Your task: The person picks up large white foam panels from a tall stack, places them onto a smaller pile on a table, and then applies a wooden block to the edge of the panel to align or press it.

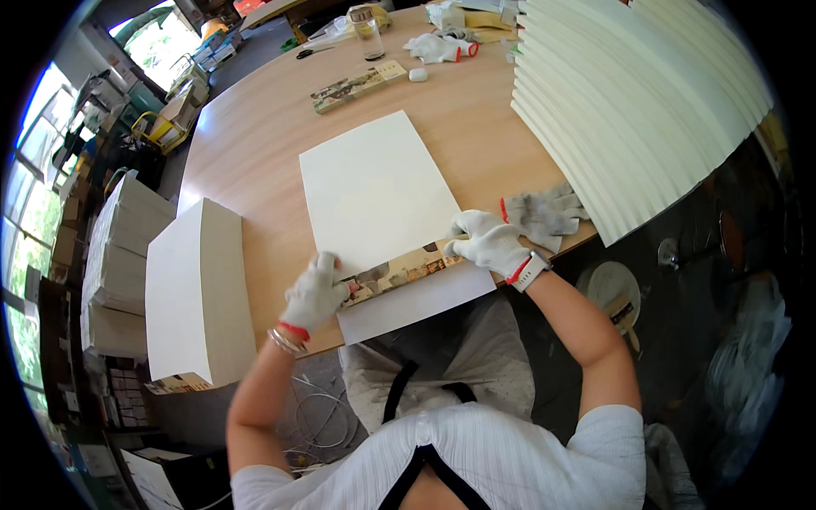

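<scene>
A large white card sheet [380, 187] lies on the table in front of me, its near flap reaching past the table edge. Across its lower part runs a narrow band [399, 270] printed with brown and cream pictures. Both hands wear white gloves with red cuffs. My left hand [314, 295] is closed at the band's left end, the fingers curled against it. At the other end, my right hand [488, 245] has its thumb and fingers closed over the band and the sheet's edge.
White card stacks [183, 293] stand left; a ribbed pile of white sheets [637, 102] rises right. A grey glove pair [544, 217] lies by my right hand. Farther back are a printed long box [359, 87], small white case [417, 75], glass [368, 38], scissors [310, 53] and white gloves [435, 48].
</scene>
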Motion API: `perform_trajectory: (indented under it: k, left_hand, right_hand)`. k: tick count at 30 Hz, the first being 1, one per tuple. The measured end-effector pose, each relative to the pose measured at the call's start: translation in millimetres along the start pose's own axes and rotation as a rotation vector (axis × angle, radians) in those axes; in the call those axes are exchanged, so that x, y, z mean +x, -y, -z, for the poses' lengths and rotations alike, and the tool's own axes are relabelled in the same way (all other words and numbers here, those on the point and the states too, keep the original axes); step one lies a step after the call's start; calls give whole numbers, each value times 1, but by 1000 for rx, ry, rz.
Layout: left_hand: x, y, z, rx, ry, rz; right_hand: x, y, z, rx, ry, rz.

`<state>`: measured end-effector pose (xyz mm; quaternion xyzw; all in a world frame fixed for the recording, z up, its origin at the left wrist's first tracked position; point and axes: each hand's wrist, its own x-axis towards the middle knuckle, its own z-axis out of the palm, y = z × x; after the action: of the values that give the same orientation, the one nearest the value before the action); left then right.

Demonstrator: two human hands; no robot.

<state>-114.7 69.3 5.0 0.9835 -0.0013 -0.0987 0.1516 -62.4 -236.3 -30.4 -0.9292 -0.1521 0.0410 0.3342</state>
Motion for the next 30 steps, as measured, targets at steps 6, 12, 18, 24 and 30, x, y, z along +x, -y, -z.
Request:
perform_trajectory:
  k: [6, 12, 18, 24, 30]
  left_hand:
    - [72, -74, 11, 945, 221, -892]
    - [77, -104, 29, 935, 502, -907]
    - [84, -91, 36, 983, 525, -938]
    - [88, -95, 37, 703, 600, -797]
    - [91, -93, 28, 736, 595, -809]
  right_hand:
    - [8, -14, 3, -142, -153, 143]
    - [-33, -121, 64, -196, -167, 99]
    - [-5, 64, -47, 36, -76, 871]
    - [-2, 129, -151, -125, -146, 851]
    - [-3, 135, -154, -180, -201, 787]
